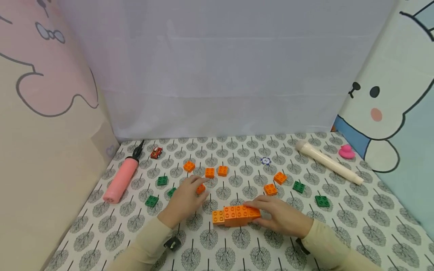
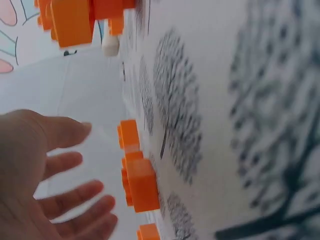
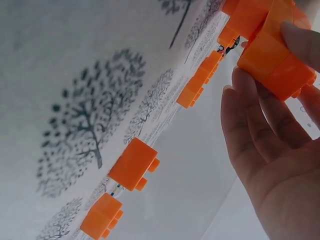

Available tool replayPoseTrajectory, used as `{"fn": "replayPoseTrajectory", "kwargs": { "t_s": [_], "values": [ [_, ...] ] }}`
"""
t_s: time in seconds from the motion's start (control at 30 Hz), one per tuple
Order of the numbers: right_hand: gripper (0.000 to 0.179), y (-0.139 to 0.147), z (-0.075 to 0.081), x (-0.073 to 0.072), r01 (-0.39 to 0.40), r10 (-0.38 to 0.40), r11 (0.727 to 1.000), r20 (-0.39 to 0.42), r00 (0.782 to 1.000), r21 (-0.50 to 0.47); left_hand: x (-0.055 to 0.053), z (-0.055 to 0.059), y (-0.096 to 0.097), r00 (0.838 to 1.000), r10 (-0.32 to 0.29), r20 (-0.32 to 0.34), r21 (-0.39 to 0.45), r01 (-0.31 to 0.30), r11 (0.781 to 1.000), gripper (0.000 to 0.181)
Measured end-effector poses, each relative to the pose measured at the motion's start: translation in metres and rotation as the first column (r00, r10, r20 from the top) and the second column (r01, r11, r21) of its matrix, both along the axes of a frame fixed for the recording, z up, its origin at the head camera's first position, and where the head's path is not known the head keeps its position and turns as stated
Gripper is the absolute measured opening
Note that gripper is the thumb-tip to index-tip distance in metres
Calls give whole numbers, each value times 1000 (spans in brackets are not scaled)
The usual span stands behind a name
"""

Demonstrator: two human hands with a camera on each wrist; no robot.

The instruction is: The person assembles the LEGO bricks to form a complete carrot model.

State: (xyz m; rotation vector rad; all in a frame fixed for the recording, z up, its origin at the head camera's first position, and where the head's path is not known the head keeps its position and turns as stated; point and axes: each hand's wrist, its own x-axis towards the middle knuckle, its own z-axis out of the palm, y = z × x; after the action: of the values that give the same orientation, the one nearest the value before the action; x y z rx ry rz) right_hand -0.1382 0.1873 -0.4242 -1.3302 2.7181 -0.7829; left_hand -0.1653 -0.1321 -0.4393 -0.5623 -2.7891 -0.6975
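"What's nearest?"

"The stack (image 1: 236, 216), orange, on the near part of the bench (image 1: 237, 250). Its long axis runs side to side, across the front of the person. The right hand (image 1: 280, 215) has its right end between thumb and fingers. (Whether the stack rests on the cloth or is lifted a little, I can't tell.)"

"And the left hand (image 1: 185, 197)?"

"Empty, fingers spread and thumb apart. The loose brick (image 1: 200, 189) shows between thumb and fingers from above; the left wrist view has bricks just past the fingertips, with no contact that I can see."

"So which relation matters?"

"That brick against the stack, I'd judge: it lies beyond the stack's left end, and the left hand is much the nearer."

"Farther out?"

"Green bricks (image 1: 152, 201) to the left, others to the right; two orange bricks (image 1: 270, 189) past the right hand, three more (image 1: 210, 172) past the left. Then the pink pump (image 1: 122, 177) at left, the pale tube (image 1: 330, 163) at right, the chip (image 1: 266, 161), the duck (image 1: 346, 151) and the red car (image 1: 156, 152)."

"Any writing?"

"The chip has a mark in its middle, too small to read surely. I can read no brand or label on anything else."
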Motion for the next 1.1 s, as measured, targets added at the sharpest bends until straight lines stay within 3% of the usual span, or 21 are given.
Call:
{"fn": "replayPoseTrajectory", "kwargs": {
  "t_s": [0.13, 0.3, 0.77, 0.93, 1.1],
  "values": [
    [52, 0, -2, 1, 2, -2, 1000, 1, 1000, -5, -8, 1, -6, 986, 120, 119, 9, -122, 992, 50],
    [51, -1, -3, 1, -14, 13, 1000, -19, 1000, -28, -11, 0, -7, 970, 154, 189, -8, -155, 988, 50],
    [54, -1, -3, 2, 11, -11, 1000, -26, 1000, -16, -15, -9, -9, 977, 97, 192, -22, -94, 995, 42],
    [53, -1, -1, 2, 13, -14, 1000, -26, 1000, -15, -8, -8, -8, 970, 80, 229, 55, -95, 994, 46],
    [54, 0, 0, 2, 14, -15, 1000, -21, 1000, -14, 5, -7, -10, 988, 2, 156, 121, -22, 992, 48]
  ]
}}
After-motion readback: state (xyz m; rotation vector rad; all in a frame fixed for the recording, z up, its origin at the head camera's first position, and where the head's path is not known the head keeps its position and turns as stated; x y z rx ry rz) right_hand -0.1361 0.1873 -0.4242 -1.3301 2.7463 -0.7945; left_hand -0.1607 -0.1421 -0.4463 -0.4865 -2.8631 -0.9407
